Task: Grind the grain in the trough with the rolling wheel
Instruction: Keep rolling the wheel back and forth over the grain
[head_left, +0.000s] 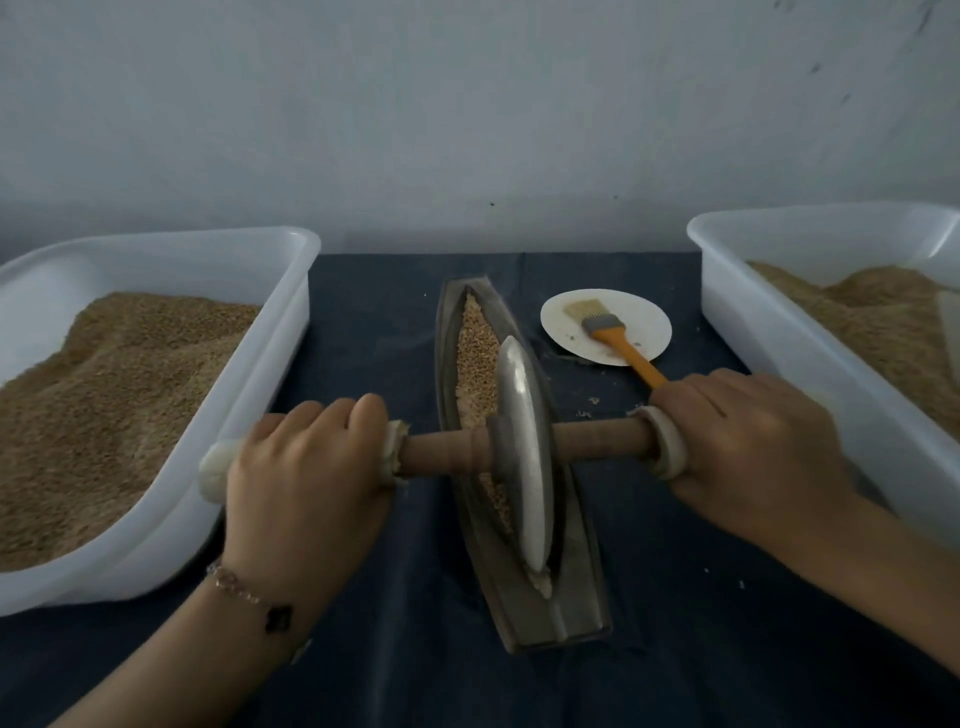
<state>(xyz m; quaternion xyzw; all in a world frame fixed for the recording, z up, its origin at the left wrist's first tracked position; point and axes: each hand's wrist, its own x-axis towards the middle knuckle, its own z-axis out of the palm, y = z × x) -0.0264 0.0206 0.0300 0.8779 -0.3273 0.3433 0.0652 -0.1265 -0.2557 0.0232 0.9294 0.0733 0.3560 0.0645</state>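
Your left hand and right hand each gripped an end of the wooden axle. The rolling wheel stood in the trough, on the grain.

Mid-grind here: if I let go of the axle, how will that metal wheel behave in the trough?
The wheel looks like solid metal, so probably heavy. Its thin rim sits in the narrow trough, so it would likely roll along the groove. With both hands off, the axle might tip sideways.

Before you, the trough lies centred on the bench, the rolling wheel standing in it among grain. Your hands flank it on the axle. Tubs sit left and right; a plate carrying a brush lies behind-right.
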